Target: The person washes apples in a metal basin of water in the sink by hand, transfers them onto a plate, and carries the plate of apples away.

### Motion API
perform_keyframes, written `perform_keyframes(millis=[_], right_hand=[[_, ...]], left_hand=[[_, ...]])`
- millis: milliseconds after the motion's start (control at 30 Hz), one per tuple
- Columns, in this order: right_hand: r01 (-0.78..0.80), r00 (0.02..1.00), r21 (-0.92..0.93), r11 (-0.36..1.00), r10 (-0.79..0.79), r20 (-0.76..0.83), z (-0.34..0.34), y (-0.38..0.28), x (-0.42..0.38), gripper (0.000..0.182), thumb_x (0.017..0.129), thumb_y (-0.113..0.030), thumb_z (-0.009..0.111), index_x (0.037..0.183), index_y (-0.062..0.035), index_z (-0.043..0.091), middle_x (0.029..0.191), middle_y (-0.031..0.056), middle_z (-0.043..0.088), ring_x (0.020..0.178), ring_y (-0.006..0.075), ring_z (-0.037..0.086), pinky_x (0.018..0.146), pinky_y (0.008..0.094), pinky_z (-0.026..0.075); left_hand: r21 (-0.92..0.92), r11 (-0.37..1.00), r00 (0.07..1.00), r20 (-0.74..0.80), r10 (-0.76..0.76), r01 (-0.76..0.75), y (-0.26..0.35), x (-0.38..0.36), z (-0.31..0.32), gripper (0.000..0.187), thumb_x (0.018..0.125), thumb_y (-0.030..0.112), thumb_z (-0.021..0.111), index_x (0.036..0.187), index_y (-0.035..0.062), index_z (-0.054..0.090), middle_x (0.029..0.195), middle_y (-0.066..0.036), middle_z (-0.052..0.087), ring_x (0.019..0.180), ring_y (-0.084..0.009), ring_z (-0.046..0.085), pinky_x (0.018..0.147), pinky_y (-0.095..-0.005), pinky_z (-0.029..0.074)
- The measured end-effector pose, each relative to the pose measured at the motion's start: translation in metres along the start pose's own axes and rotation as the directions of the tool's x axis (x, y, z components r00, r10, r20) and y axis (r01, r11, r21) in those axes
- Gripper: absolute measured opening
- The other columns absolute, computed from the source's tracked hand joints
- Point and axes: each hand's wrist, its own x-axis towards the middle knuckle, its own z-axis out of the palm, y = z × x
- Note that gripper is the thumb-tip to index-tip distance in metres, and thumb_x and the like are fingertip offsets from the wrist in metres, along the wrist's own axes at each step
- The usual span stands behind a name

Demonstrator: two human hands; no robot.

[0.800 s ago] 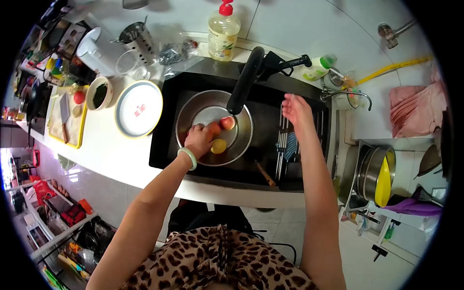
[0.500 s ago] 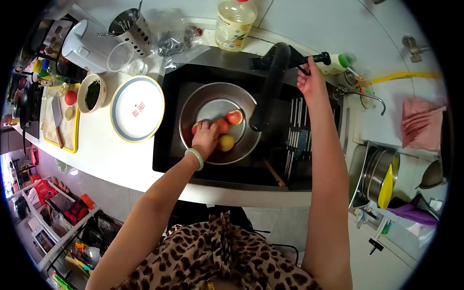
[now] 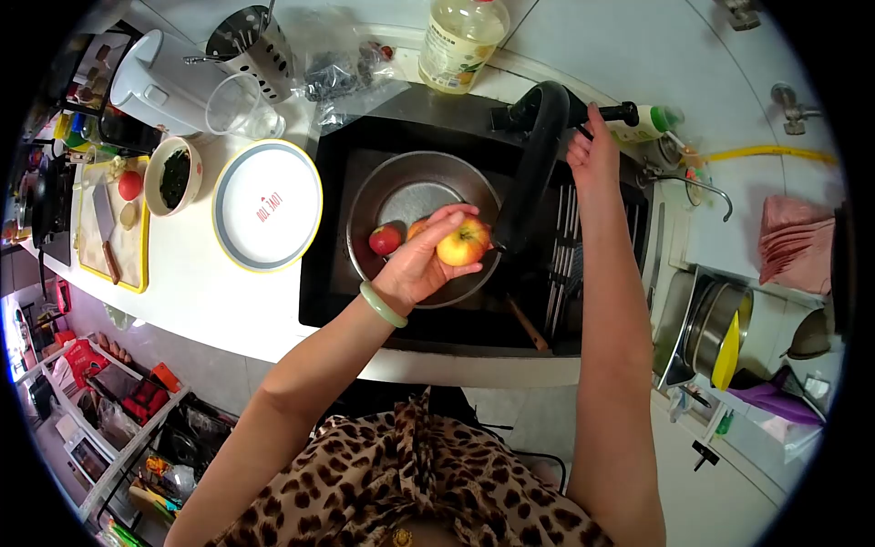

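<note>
My left hand [image 3: 424, 264], with a pale green bangle at its wrist, holds a yellow-red apple [image 3: 463, 242] just above the metal bowl [image 3: 358, 214] in the black sink. In the bowl lies a red apple [image 3: 385, 240], and part of another fruit shows behind my fingers. The spout of the black faucet [image 3: 538, 164] hangs beside the held apple. My right hand [image 3: 594, 150] has its fingers closed on the thin faucet lever, behind the spout on the right.
A white plate [image 3: 239, 239] and a bowl of dark greens [image 3: 194, 173] stand left of the sink. A cutting board [image 3: 135, 260] holds a knife [image 3: 103, 214]. An oil bottle [image 3: 460, 50] stands behind the sink. Metal rods [image 3: 565, 228] lie across its right side.
My left hand has risen from the fruit in the bowl and moved right, turned over with an apple in it. My right hand stays at the lever. The view has shifted slightly.
</note>
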Motion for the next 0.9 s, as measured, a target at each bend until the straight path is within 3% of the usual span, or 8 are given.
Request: perform_keyframes(millis=[267,467,733,833,900], right_hand=[[0.032,0.999,-0.066,0.997,-0.033,-0.011,0.005,-0.005,0.001,0.038,0.083,-0.034,0.072,0.08,-0.0089,0.043,0.052,-0.0039,0.028,0.039,0.0068,0.024,0.037,0.0228,0.015],[0.036,0.999,-0.083,0.996,-0.035,0.009,0.004,-0.006,0.004,0.038,0.083,-0.034,0.071,0.081,-0.0093,0.043,0.052,-0.0044,0.028,0.038,0.0067,0.022,0.037,0.0228,0.014],[0.047,0.999,-0.142,0.989,-0.05,-0.019,0.006,-0.009,0.002,0.037,0.084,-0.033,0.071,0.08,-0.0107,0.043,0.052,-0.0048,0.028,0.039,0.0062,0.022,0.037,0.0229,0.013],[0.04,0.99,-0.168,0.985,-0.016,0.14,-0.008,-0.009,0.0,0.035,0.087,-0.038,0.065,0.09,-0.0072,0.049,0.057,-0.0009,0.041,0.044,0.0086,0.036,0.041,0.0233,0.026],[-0.004,0.986,-0.146,0.989,0.028,0.167,-0.013,0.0,-0.021,0.038,0.09,-0.042,0.06,0.103,-0.0071,0.052,0.071,0.0018,0.052,0.057,0.011,0.048,0.051,0.0249,0.036]], left_hand=[[0.013,1.0,0.998,0.059,-0.006,0.005,-0.006,0.006,0.017,0.036,0.095,0.02,0.051,0.129,0.01,0.042,0.123,-0.016,0.057,0.11,-0.0301,0.06,0.079,-0.037,0.058],[0.101,0.994,0.996,0.085,0.034,-0.042,0.0,0.001,0.022,0.032,0.095,0.018,0.051,0.125,0.0078,0.045,0.121,-0.015,0.057,0.11,-0.0293,0.06,0.079,-0.0366,0.058],[0.121,0.985,0.984,0.14,0.109,-0.126,0.004,0.002,0.022,0.034,0.096,0.02,0.052,0.126,0.0072,0.047,0.119,-0.009,0.057,0.106,-0.0219,0.061,0.083,-0.0372,0.056],[0.1,0.985,0.985,0.122,0.126,-0.139,0.004,0.0,0.027,0.033,0.095,0.023,0.055,0.123,0.0068,0.051,0.112,-0.007,0.059,0.098,-0.0181,0.062,0.082,-0.0345,0.055],[0.068,0.985,0.982,0.111,0.151,-0.159,0.005,-0.001,0.027,0.032,0.096,0.026,0.054,0.121,0.0066,0.053,0.108,-0.006,0.061,0.096,-0.0169,0.062,0.081,-0.0332,0.055]])
